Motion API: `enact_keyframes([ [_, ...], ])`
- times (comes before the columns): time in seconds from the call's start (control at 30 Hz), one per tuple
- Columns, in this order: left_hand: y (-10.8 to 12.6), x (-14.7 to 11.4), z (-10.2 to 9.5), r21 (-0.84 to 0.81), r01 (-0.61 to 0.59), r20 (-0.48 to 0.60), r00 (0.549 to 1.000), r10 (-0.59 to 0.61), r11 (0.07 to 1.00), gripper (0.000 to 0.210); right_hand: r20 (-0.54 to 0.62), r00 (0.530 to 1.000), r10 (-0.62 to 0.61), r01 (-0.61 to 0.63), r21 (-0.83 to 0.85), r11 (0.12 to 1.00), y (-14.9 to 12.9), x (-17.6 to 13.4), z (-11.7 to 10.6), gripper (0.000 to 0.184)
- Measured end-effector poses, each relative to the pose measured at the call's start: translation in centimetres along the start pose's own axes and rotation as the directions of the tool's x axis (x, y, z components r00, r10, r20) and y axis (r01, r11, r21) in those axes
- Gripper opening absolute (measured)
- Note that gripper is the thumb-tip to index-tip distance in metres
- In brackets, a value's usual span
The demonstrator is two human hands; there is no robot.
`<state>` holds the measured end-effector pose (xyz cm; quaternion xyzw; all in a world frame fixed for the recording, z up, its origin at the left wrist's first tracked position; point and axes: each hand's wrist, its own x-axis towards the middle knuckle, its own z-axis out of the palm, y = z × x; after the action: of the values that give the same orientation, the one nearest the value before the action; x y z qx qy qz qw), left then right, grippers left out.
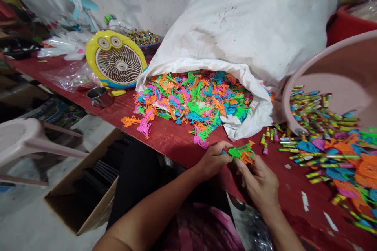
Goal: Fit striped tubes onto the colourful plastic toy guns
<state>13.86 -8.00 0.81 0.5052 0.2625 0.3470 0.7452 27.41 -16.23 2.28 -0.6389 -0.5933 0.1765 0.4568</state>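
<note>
Just over the table's front edge, my left hand (214, 160) is closed, pinching a small green plastic piece (235, 152) between thumb and fingers. My right hand (260, 184) is closed around an orange plastic piece (247, 157), its thumb close under the green one. Some fingers of both hands are hidden behind these pieces. Beyond my hands, a white sack (250, 19) lies on its side, its mouth spilling a heap of similar small pieces (188, 98) in green, orange, pink and blue. A pink mesh-ended piece (200, 138) lies nearest my left hand.
At right, a tipped pink basin (330, 59) spills small wrapped tubes (318, 113) onto the red table (282, 192), beside more plastic pieces (368, 168). A yellow fan (120, 60) and metal cup (100, 97) stand left. Below are a cardboard box (97, 204) and stool (20, 137).
</note>
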Motion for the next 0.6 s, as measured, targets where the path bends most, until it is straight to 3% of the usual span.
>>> enact_keyframes([
  [0.13,0.1,0.0,-0.1,0.03,-0.009,0.019,1.0,0.008,1.0,0.023,-0.013,1.0,-0.005,0.005,-0.029,1.0,0.2,-0.1,0.0,0.017],
  [0.23,0.3,0.0,-0.1,0.069,-0.014,0.052,0.999,0.011,0.998,0.022,0.0,0.997,-0.08,0.08,-0.084,0.993,-0.3,0.1,-0.3,0.015],
  [0.4,0.1,0.1,-0.2,0.244,-0.074,0.127,0.991,0.044,0.967,0.013,0.047,0.987,-0.15,0.155,-0.1,0.983,-0.9,0.5,-0.8,0.012],
  [0.5,-0.2,0.0,0.1,0.415,-0.101,0.08,0.994,0.075,0.904,0.012,0.046,0.997,-0.061,0.064,-0.055,0.996,-1.0,0.4,-0.7,0.016],
  [0.6,-0.5,-0.2,0.6,0.586,-0.078,0.032,0.997,0.073,0.807,0.011,0.09,0.983,0.16,-0.171,0.136,0.976,-1.1,0.1,-0.4,0.024],
])
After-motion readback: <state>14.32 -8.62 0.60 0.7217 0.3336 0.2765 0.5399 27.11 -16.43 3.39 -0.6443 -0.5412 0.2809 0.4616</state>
